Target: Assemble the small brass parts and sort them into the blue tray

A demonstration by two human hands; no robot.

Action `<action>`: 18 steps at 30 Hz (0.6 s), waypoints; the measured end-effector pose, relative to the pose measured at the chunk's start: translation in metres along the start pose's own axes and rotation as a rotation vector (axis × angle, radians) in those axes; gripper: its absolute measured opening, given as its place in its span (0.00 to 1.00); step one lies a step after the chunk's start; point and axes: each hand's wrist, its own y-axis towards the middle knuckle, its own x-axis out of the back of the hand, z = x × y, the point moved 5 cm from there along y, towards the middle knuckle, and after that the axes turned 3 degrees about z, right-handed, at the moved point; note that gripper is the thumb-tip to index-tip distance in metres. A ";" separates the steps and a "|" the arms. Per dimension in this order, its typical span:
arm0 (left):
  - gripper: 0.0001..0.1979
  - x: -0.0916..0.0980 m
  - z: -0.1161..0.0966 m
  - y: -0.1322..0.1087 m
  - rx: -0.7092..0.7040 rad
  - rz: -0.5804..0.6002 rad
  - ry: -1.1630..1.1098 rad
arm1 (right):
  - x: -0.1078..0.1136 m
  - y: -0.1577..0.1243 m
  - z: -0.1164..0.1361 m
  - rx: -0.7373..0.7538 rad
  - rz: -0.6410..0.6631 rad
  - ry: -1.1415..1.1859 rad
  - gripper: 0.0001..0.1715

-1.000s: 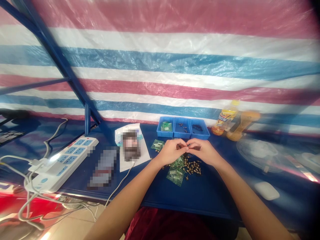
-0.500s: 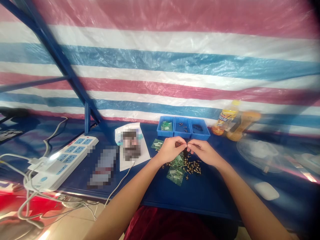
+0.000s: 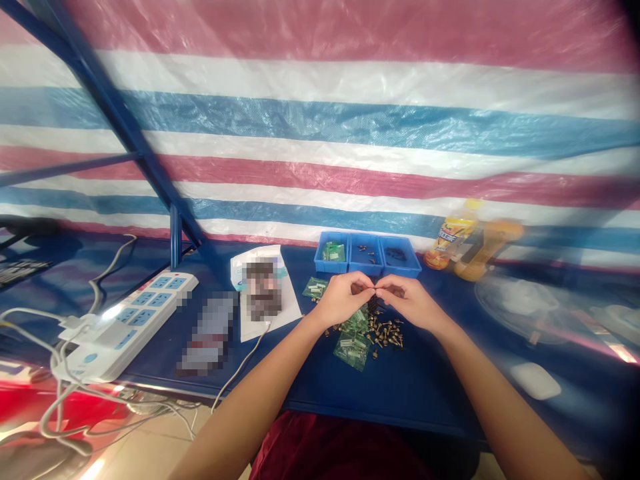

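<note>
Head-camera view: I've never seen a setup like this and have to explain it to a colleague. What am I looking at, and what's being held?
There is no machine here: a person works with two bare hands. The camera sits on their head, looking forward and down, so their forearms reach in from the bottom.

The left hand and right hand meet at the fingertips; anything pinched there is too small to make out.

On the blue table, below the hands, lie small brass-coloured parts and green packets. Three blue bins stand behind, with two bottles to their right. A white power strip lies far left.
</note>
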 end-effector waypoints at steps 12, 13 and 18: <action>0.07 0.000 -0.001 0.000 -0.010 -0.014 -0.016 | -0.002 -0.001 0.001 -0.041 0.023 0.059 0.20; 0.07 0.000 0.000 0.000 -0.008 -0.015 -0.016 | -0.002 -0.001 0.001 -0.045 0.024 0.054 0.21; 0.07 0.001 0.001 0.000 -0.011 -0.026 -0.019 | -0.004 0.000 -0.001 -0.057 0.035 0.027 0.22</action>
